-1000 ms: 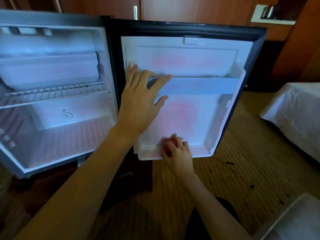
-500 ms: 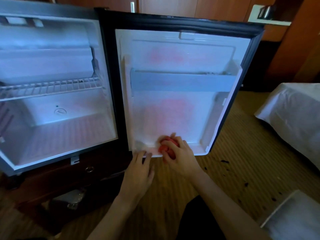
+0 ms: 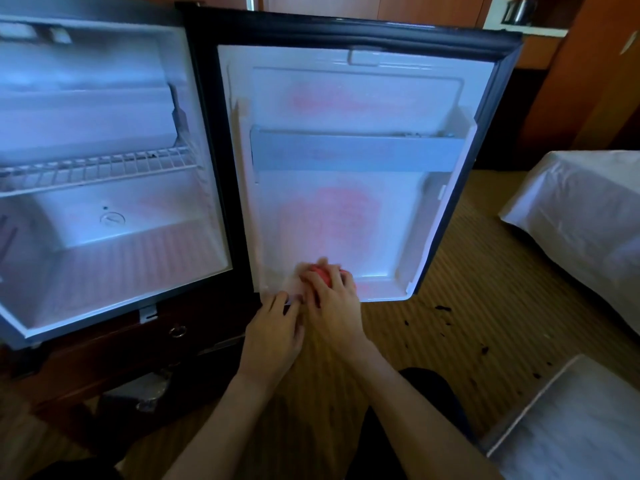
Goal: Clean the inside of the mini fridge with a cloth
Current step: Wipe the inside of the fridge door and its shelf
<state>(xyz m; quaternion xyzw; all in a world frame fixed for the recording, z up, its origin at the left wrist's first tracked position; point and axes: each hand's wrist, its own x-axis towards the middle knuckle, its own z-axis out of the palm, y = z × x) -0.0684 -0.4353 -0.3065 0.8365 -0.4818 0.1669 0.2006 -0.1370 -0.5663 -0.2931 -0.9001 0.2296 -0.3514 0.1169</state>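
The mini fridge (image 3: pixel 114 258) stands open at the left, white inside, with a wire shelf (image 3: pixel 100 168). Its door (image 3: pixel 363 109) swings out to the right, showing a grey bar shelf (image 3: pixel 353 152) and a bottom tray (image 3: pixel 377 285). My right hand (image 3: pixel 332 306) grips a bunched red cloth (image 3: pixel 320 273) against the left part of the bottom tray. My left hand (image 3: pixel 277 327) lies just left of it, fingertips touching the tray's lower front edge, fingers relaxed.
A bed with a white sheet (image 3: pixel 581 223) stands at the right. A white panel (image 3: pixel 568 427) lies on the striped carpet at lower right, with dark crumbs (image 3: pixel 443 308) scattered nearby. A dark wooden drawer front (image 3: pixel 138 344) sits under the fridge.
My left hand came off the door's grey bar shelf and dropped to the bottom tray edge beside my right hand. The right hand stayed at the tray with the cloth.
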